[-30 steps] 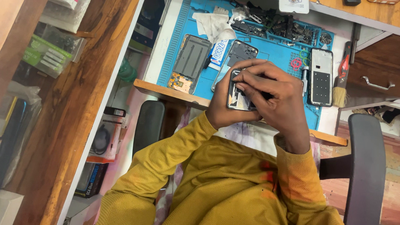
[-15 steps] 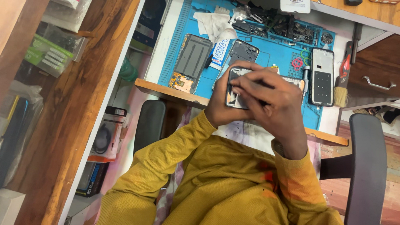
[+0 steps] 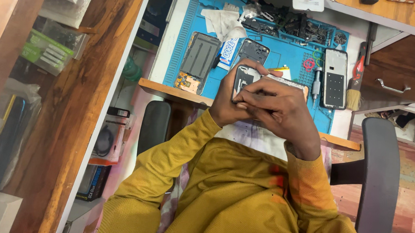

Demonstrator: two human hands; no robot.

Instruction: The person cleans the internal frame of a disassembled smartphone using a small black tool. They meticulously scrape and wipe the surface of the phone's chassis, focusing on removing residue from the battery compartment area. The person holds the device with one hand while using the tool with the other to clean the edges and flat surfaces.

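Opened phone [image 3: 244,78] held above the blue mat [image 3: 283,58] at the tabletop's near edge. Left hand [image 3: 230,102] wraps its lower edge, grip pressed around the frame. Right hand [image 3: 280,107] covers it, fingertips pinching at the inside; tool, if any, hidden. Best practice: brace frame steady, work with light pressure, keep loose parts over the mat.

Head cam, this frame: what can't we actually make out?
- Opened phone: lower part hidden behind left hand and right hand.
- Whether the right hand's fingertips pinch a tool or part: too small to tell.
- Loose parts at the back of the blue mat: too small.
- Brush: handle top hard to trace.
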